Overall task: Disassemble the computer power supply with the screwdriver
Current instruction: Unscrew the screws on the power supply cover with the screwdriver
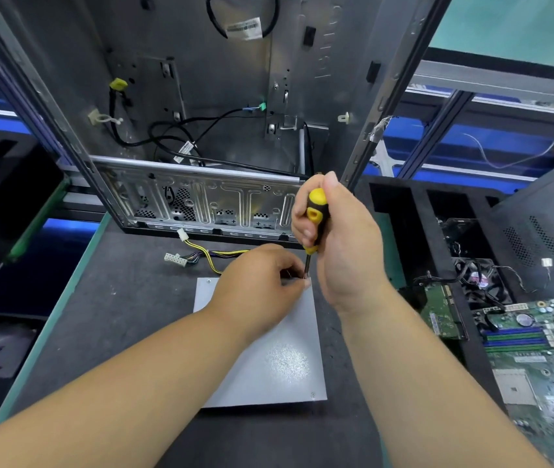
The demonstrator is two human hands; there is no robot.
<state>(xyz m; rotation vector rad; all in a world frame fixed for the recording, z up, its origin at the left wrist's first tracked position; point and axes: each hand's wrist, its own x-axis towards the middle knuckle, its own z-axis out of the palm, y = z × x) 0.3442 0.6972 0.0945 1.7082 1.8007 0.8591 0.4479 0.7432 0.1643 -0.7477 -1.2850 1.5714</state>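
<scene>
The flat grey metal power supply box (269,349) lay on the dark bench mat (117,315), near the open grey steel computer case (201,130) standing beyond it. The right hand (339,244) curled around the yellow-and-black-handled screwdriver (314,217), held upright at the box's far right corner. The left hand (255,282) pinched its fingertips (304,282) together at the shaft's lower end. A green motherboard (539,349) lay to the right.

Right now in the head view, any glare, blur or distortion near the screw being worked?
Head view: a speckled glare patch sits on the flat grey metal power supply cover, away from the far corner where the yellow-and-black screwdriver tip meets it; the green motherboard at right is smeared; wide-angle bending splays the upright silver computer case; both hands are sharp.
</scene>
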